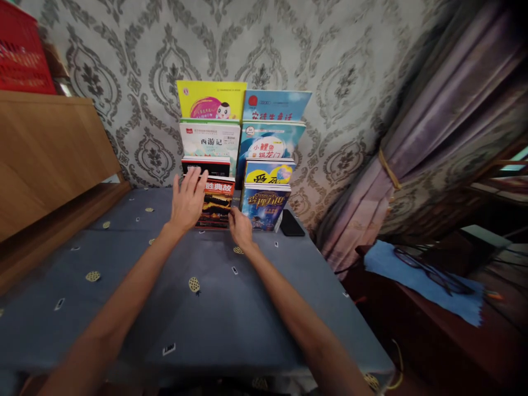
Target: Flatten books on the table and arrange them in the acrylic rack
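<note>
A tiered rack of books stands against the patterned wall at the far end of a table with a blue-grey cloth. My left hand is raised with fingers spread, just in front of the red and black book in the lowest left row. My right hand rests low between that book and the blue starry book, fingers curled at the red book's lower right edge. Whether it grips the book I cannot tell.
A black phone lies flat right of the rack. A wooden headboard with a red crate on top is at left. Purple curtains hang at right, above a dark wooden stand with a blue cloth and glasses.
</note>
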Demonstrator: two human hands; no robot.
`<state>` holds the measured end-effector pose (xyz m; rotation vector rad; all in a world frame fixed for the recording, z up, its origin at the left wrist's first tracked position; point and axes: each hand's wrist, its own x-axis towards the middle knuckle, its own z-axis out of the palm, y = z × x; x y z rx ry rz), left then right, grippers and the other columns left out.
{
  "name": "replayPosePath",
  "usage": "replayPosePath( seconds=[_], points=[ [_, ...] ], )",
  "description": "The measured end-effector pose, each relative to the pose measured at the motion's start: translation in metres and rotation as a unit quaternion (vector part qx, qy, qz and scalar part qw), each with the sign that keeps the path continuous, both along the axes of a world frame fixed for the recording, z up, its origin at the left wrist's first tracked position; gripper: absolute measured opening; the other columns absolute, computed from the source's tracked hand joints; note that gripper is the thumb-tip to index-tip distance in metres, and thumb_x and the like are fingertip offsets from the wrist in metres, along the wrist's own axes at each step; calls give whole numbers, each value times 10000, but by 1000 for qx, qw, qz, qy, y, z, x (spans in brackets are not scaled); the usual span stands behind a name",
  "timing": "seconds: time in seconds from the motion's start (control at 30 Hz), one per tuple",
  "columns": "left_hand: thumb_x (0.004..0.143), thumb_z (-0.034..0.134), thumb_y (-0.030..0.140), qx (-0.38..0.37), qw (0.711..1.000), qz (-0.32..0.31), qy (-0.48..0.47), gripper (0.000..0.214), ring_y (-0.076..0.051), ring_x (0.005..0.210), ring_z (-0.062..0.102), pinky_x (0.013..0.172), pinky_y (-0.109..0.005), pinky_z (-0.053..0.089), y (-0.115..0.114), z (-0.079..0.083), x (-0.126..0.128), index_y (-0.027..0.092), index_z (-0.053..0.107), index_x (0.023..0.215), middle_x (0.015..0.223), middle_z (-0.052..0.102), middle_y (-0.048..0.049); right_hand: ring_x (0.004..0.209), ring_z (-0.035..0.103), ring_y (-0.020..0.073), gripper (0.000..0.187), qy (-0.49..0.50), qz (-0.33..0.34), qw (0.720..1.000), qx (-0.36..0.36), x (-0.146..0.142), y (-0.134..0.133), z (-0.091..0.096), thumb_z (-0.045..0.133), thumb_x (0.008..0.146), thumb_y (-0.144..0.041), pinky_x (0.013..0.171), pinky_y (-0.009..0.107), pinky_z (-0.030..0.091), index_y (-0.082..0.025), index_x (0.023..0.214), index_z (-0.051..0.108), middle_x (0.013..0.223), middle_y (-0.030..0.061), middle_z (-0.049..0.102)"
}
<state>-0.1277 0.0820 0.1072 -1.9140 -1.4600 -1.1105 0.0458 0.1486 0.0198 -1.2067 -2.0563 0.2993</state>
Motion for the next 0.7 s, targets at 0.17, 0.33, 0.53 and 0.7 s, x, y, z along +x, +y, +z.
replayPosePath(
  seconds=[0.17, 0.33, 0.53, 0.7],
  points=[
    [977, 385, 144, -18, 999, 19, 22, 466, -292, 1406, 434, 1230, -546, 170, 8, 1, -9, 179, 502, 1426, 1434, 552, -152, 860, 670, 227, 273, -11, 0, 1000, -7, -1, 1, -3, 404, 1000, -215, 720, 281, 421, -200, 1146, 634, 1017, 95, 743],
    [964, 368, 119, -23, 1000, 4, 21, 468, -278, 1369, 462, 1224, -523, 198, 8, -5, -22, 187, 530, 1398, 1412, 563, -134, 851, 668, 227, 285, -8, -5, 1000, -10, -3, 2, -5, 404, 1003, -210, 731, 285, 423, -197, 1146, 651, 985, 95, 745],
    [944, 375, 105, -36, 999, 1, 29, 480, -283, 1350, 470, 1207, -532, 234, 13, -5, -22, 191, 543, 1385, 1404, 568, -133, 870, 671, 242, 309, -24, -11, 1000, -10, -3, 1, -5, 407, 999, -193, 744, 299, 437, -184, 1177, 659, 1006, 114, 741],
    [938, 369, 101, -42, 999, -14, 25, 495, -271, 1355, 463, 1215, -529, 220, 16, -5, -24, 205, 541, 1390, 1418, 564, -118, 826, 674, 238, 320, -61, -21, 998, -2, -2, -1, -2, 397, 1003, -195, 716, 296, 439, -185, 1176, 666, 949, 119, 745]
  ],
)
